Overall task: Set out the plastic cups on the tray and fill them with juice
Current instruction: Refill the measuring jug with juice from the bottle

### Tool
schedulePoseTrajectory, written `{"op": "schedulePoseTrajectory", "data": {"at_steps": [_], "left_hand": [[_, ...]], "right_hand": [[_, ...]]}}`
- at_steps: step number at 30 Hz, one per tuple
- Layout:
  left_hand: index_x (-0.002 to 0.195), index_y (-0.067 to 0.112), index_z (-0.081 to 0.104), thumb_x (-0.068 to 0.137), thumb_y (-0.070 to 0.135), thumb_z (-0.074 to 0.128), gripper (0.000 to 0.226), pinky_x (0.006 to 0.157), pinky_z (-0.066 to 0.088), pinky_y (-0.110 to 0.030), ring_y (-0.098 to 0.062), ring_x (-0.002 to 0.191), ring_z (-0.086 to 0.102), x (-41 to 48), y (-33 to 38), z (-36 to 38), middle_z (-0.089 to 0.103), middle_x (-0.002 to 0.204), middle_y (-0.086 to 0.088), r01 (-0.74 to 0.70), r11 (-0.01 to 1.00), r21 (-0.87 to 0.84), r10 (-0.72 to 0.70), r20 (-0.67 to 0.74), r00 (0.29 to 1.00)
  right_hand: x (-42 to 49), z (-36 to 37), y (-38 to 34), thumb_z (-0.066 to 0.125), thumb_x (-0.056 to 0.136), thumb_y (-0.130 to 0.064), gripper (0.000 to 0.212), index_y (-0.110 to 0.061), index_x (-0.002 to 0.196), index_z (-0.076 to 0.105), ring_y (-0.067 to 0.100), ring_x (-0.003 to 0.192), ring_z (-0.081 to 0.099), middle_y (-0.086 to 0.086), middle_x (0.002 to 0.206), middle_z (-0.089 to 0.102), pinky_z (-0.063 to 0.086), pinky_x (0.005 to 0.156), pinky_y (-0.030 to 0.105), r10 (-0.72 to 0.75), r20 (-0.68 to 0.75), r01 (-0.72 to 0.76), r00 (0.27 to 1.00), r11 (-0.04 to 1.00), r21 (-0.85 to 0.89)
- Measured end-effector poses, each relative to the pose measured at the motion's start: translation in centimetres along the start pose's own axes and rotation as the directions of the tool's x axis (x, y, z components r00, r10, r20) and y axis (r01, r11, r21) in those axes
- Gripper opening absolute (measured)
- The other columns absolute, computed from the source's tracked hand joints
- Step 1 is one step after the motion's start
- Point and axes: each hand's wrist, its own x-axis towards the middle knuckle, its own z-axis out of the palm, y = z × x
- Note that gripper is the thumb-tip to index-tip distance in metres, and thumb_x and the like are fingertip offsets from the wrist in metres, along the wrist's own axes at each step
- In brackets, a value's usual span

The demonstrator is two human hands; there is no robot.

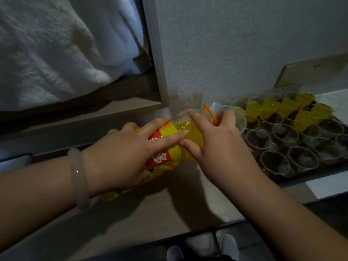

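Yellow juice bottle (188, 136) lay tilted in my hands: my left hand (120, 153) gripped its labelled body, my right hand (216, 140) clasped its neck, beside a clear cup (242, 122) left of the tray (301, 178).

Head view, steeply downward, close over hands (169, 147)

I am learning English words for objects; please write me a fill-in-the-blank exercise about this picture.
1. The left hand grips the tilted clear plastic juice bottle at its red-and-yellow ____.
2. The pale round bangle sits on the ____ wrist.
3. On the dark tray, the clear plastic cups nearest the person are ____.

Missing: label; left; empty.
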Motion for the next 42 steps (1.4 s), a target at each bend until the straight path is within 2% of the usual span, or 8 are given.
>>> {"op": "schedulePoseTrajectory", "data": {"at_steps": [10, 15, 21, 27, 30, 34, 37, 42], "left_hand": [[0.138, 0.059, -0.018, 0.076, 0.05, 0.068, 0.107, 0.093, 0.045, -0.056, -0.038, 0.128, 0.039, -0.2, 0.8, 3.6, -0.005, 0.16, 0.002, -0.036, 0.979, -0.2, -0.02, -0.27, 0.963], [0.147, 0.051, -0.004, 0.073, 0.046, 0.074, 0.107, 0.092, 0.046, -0.057, -0.039, 0.125, 0.042, 0.3, 2.1, 6.6, 0.0, 0.16, -0.002, -0.045, 0.956, -0.29, -0.09, -0.436, 0.895], [0.15, 0.042, 0.005, 0.071, 0.032, 0.074, 0.105, 0.105, 0.037, -0.053, -0.043, 0.127, 0.039, 1.4, 4.2, 10.7, 0.008, 0.159, -0.01, -0.029, 0.93, -0.366, -0.213, -0.602, 0.77], [0.15, 0.043, 0.003, 0.069, 0.019, 0.077, 0.112, 0.099, 0.041, -0.058, -0.046, 0.128, 0.038, 3.0, 5.6, 13.7, 0.012, 0.156, -0.013, -0.05, 0.887, -0.459, -0.313, -0.677, 0.666], [0.15, 0.043, 0.001, 0.079, 0.03, 0.064, 0.095, 0.098, 0.041, -0.059, -0.047, 0.129, 0.036, 3.9, 6.1, 14.6, 0.012, 0.155, -0.015, -0.07, 0.871, -0.486, -0.332, -0.688, 0.645], [0.149, 0.045, -0.004, 0.076, 0.035, 0.077, 0.109, 0.099, 0.04, -0.058, -0.046, 0.133, 0.031, 4.8, 6.0, 15.8, 0.01, 0.155, -0.016, -0.131, 0.849, -0.512, -0.337, -0.715, 0.613], [0.148, 0.045, -0.007, 0.076, 0.038, 0.078, 0.112, 0.101, 0.04, -0.057, -0.043, 0.136, 0.025, 5.0, 5.5, 16.4, 0.006, 0.155, -0.015, -0.173, 0.843, -0.509, -0.317, -0.73, 0.606], [0.147, 0.047, -0.009, 0.086, 0.058, 0.054, 0.088, 0.106, 0.03, -0.052, -0.026, 0.142, 0.011, 5.6, 4.7, 17.4, -0.006, 0.158, -0.006, -0.247, 0.824, -0.509, -0.292, -0.757, 0.585]], "right_hand": [[-0.7, -0.5, -0.2, 0.066, 0.083, -0.045, 0.066, -0.038, 0.143, 0.039, 0.027, 0.121, 0.038, 0.008, 0.128, 0.027, 0.041, 0.093, 0.033, -0.091, -0.118, 0.084, 0.989, 0.995, -0.056], [-1.2, -0.6, -0.2, 0.076, 0.074, -0.03, 0.064, -0.024, 0.133, 0.052, 0.034, 0.112, 0.047, 0.016, 0.127, 0.038, 0.047, 0.087, 0.04, -0.155, -0.216, 0.142, 0.964, 0.987, -0.075], [-1.4, -0.2, -0.6, 0.047, 0.082, -0.019, 0.034, -0.014, 0.112, 0.062, 0.025, 0.092, 0.051, 0.013, 0.111, 0.047, 0.05, 0.073, 0.037, -0.256, -0.355, 0.269, 0.899, 0.963, -0.014], [-1.1, 1.1, 0.1, 0.054, 0.083, 0.001, 0.03, -0.004, 0.111, 0.065, 0.026, 0.087, 0.052, 0.014, 0.102, 0.056, 0.045, 0.073, 0.035, -0.329, -0.437, 0.357, 0.837, 0.934, -0.021], [-0.9, 1.5, 0.3, 0.055, 0.083, 0.006, 0.03, -0.002, 0.109, 0.067, 0.027, 0.089, 0.052, 0.015, 0.1, 0.06, 0.042, 0.076, 0.032, -0.359, -0.457, 0.384, 0.814, 0.923, -0.043], [-0.9, 2.0, 0.3, 0.052, 0.084, 0.007, 0.027, 0.0, 0.105, 0.067, 0.031, 0.086, 0.057, 0.016, 0.098, 0.062, 0.044, 0.074, 0.035, -0.408, -0.464, 0.431, 0.786, 0.9, -0.062], [-1.1, 2.3, 0.1, 0.054, 0.083, 0.01, 0.023, 0.001, 0.1, 0.067, 0.03, 0.086, 0.056, 0.016, 0.098, 0.063, 0.044, 0.075, 0.036, -0.433, -0.465, 0.458, 0.772, 0.887, -0.064], [-1.2, 2.7, -0.4, 0.05, 0.087, 0.003, 0.014, 0.001, 0.091, 0.064, 0.033, 0.082, 0.056, 0.016, 0.095, 0.063, 0.044, 0.073, 0.038, -0.471, -0.462, 0.51, 0.751, 0.859, -0.047]]}}
